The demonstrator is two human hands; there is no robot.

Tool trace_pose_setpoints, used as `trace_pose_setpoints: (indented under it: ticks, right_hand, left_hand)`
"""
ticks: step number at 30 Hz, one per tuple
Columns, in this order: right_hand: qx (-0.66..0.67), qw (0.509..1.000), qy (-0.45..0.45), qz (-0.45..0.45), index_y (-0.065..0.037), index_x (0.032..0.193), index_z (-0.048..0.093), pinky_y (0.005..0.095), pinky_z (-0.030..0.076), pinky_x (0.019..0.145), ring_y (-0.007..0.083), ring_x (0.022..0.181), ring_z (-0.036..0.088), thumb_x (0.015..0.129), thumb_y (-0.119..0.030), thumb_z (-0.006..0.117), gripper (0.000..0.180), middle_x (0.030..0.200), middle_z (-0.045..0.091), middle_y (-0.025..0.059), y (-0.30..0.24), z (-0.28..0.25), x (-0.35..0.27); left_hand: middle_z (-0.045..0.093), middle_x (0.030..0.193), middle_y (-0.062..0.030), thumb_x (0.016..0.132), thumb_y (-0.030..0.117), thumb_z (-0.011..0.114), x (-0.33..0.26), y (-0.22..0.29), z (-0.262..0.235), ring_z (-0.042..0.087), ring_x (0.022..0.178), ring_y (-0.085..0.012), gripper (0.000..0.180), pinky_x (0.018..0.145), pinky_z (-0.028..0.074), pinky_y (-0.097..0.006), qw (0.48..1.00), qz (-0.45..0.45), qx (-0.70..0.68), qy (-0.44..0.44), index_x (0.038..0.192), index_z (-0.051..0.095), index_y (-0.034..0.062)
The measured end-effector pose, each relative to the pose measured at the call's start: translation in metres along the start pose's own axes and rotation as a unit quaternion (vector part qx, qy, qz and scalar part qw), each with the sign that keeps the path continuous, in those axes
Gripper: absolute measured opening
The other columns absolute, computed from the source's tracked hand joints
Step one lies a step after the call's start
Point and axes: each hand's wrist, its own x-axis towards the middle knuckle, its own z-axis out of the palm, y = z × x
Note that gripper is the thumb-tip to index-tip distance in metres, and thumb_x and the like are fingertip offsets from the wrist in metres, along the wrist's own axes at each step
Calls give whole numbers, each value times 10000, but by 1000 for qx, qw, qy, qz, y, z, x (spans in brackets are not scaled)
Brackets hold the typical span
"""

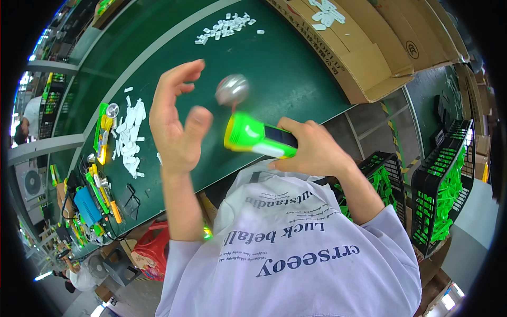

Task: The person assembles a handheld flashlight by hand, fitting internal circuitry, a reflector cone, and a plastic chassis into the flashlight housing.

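My right hand (pixel 315 149) grips a green and yellow flashlight body (pixel 248 133) with a dark panel on its side. Its wide head points left, towards my left hand. Just beyond the head is a shiny silver reflector cup (pixel 232 90), blurred, and a thin reddish wire seems to join the two. My left hand (pixel 179 119) is raised over the table, fingers apart and thumb out, holding nothing. It is near the cup and the flashlight head but apart from both.
Small white parts lie in a left heap (pixel 129 134) and a far heap (pixel 226 27) on the green table (pixel 285 63). Flashlights (pixel 104 134) lie at the left. A cardboard box (pixel 364 68) stands far right; black crates (pixel 422 198) of green parts and a red stool (pixel 149 251) are beside me.
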Motion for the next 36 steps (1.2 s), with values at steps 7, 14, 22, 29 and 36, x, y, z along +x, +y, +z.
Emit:
trace_pose_setpoints:
  ticks: [7,14,22,29,36]
  right_hand:
    - [-196,939,140,-247,-48,1031,590,429,476,607,331,748,639,701,-370,793,504,826,649,146,-16,-21,26]
    - [176,914,348,-114,-6,1049,596,281,506,632,164,693,653,893,-121,652,201,789,662,94,35,-10,44]
    - [-78,865,474,-143,-70,693,574,349,393,453,226,486,504,756,-28,708,154,586,516,54,62,37,69]
    - [-75,873,460,-144,-74,670,546,347,381,446,227,480,494,741,-5,696,179,564,493,45,58,32,71]
    - [-93,885,443,-106,-81,656,532,353,370,438,240,477,478,713,-28,700,186,559,474,45,65,30,75]
  left_hand:
    - [676,925,-161,700,310,801,-5,24,-14,666,804,-310,574,732,527,-361,880,-120,183,-421,1130,600,-13]
    - [678,890,-126,786,229,710,-28,-21,-61,648,654,-125,464,558,518,-262,910,-363,-101,-172,1148,580,-32]
    - [676,807,-104,914,384,600,71,-136,-126,632,614,-151,426,534,497,-263,909,-403,-21,100,1048,633,-19]
    - [695,813,-178,820,592,597,189,-279,-210,686,736,-274,665,692,510,-388,833,-379,393,87,899,701,-61]
    - [612,1293,-173,720,705,642,289,-334,-245,602,1176,-310,855,961,447,-512,674,-477,557,-86,1254,615,37]
